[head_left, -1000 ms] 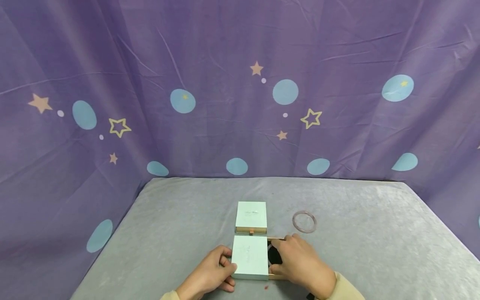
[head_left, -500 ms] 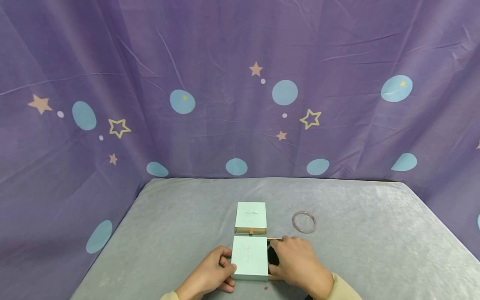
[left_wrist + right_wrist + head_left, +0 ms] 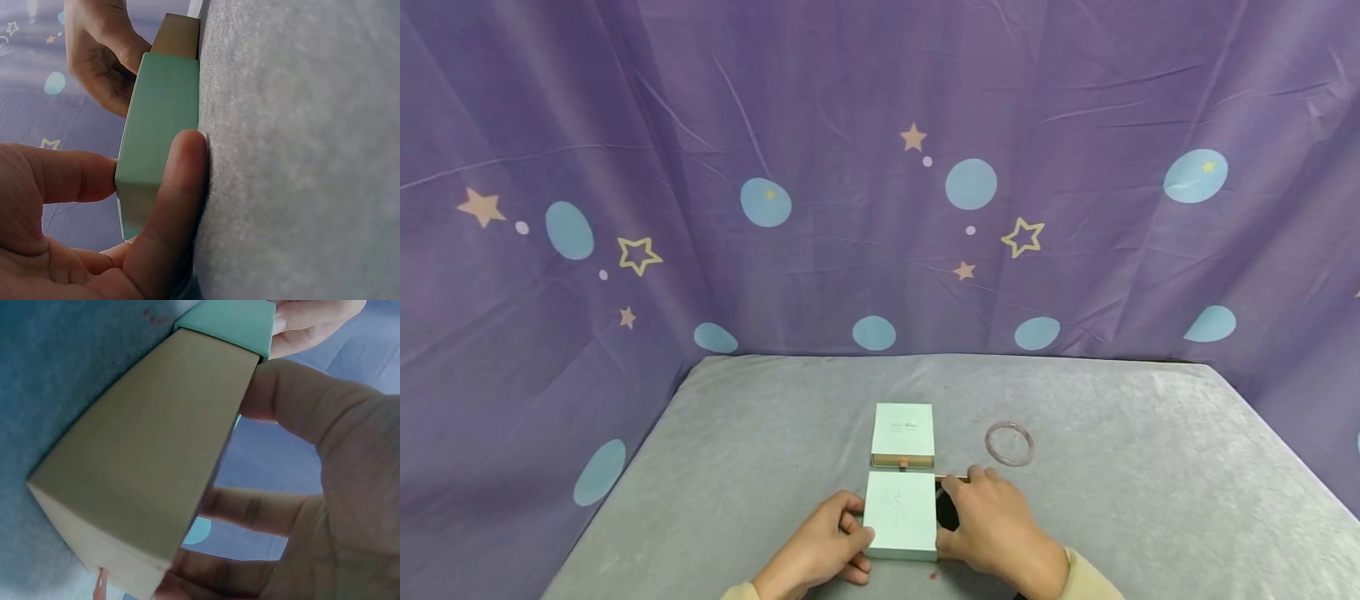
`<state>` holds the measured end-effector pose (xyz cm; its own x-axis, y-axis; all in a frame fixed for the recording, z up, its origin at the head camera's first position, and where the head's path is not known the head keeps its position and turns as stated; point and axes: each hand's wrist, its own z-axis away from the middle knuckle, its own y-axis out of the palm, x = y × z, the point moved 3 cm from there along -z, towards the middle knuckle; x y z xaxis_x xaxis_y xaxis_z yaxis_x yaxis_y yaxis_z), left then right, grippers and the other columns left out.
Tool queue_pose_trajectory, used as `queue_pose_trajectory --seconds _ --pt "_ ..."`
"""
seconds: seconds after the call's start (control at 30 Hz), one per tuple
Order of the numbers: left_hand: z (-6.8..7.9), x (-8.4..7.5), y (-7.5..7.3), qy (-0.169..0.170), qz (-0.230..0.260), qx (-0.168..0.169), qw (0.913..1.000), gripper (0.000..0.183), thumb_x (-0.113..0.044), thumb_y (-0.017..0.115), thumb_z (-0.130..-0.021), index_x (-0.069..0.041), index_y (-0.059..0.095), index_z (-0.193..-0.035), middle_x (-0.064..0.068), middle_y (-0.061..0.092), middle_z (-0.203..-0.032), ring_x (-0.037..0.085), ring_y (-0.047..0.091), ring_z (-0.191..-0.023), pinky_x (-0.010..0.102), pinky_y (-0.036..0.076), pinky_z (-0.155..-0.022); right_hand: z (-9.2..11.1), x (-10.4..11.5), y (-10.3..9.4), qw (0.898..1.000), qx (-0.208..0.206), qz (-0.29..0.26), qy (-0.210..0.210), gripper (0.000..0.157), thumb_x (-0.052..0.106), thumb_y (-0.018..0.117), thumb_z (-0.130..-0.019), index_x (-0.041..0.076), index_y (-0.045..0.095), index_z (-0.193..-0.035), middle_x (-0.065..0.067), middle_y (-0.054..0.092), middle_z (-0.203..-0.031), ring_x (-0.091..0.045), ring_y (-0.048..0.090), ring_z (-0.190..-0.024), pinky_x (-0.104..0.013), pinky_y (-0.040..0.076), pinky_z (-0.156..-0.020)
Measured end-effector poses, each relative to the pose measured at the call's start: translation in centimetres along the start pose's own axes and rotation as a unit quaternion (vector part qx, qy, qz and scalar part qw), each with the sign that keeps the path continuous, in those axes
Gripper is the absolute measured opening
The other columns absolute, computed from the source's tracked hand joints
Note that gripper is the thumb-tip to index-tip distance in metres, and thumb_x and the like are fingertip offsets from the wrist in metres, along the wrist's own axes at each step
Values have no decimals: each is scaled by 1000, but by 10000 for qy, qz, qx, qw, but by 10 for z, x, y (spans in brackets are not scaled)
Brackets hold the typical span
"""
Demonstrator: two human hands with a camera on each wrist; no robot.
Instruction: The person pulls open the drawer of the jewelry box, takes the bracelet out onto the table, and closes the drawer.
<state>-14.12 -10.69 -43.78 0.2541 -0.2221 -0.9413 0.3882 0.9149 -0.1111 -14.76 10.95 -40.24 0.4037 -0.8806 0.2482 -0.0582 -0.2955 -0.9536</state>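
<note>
A mint-green box sleeve (image 3: 899,517) lies on the table with its tan drawer (image 3: 144,444) partly slid out to the right. My left hand (image 3: 827,537) grips the sleeve's left end, the thumb at its upper edge and a finger low along its side, as the left wrist view shows. Over the drawer's dark lining (image 3: 947,512) sits my right hand (image 3: 1000,525), thumb at the near rim and fingers by the far rim. A pale sliver shows against the lining; its kind is unclear. The right fingertips are hidden, so I cannot tell whether they pinch anything.
Just behind stands a second mint-green box (image 3: 902,435), its drawer in and an orange pull tab (image 3: 904,463) facing me. A pale pinkish bangle (image 3: 1009,443) lies to its right. A purple curtain (image 3: 850,167) hangs behind the grey-covered table (image 3: 737,433).
My right thumb has shifted slightly left and toward the drawer's near rim. The left hand, the sleeve, the second box and the bangle on the table have stayed in place.
</note>
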Motion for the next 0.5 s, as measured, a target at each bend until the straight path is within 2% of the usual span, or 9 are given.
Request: queue_pose_trajectory --seconds 0.3,0.5 --pt "-1 1 0 -69 -13 13 10000 37 -3 61 -90 9 42 -120 15 52 -85 22 63 -60 37 59 -56 0 0 -2 9998 133 -41 108 54 41 75 -67 5 69 -106 -5 53 -79 -17 43 -68 -30 38 -50" --pt "0 1 0 -12 16 -9 10000 38 -3 61 -90 9 42 -120 15 51 -85 22 63 -61 38 59 -56 0 -3 -1 9998 139 75 143 56 40 76 -61 5 68 -104 -4 51 -77 -18 41 -67 -30 36 -50"
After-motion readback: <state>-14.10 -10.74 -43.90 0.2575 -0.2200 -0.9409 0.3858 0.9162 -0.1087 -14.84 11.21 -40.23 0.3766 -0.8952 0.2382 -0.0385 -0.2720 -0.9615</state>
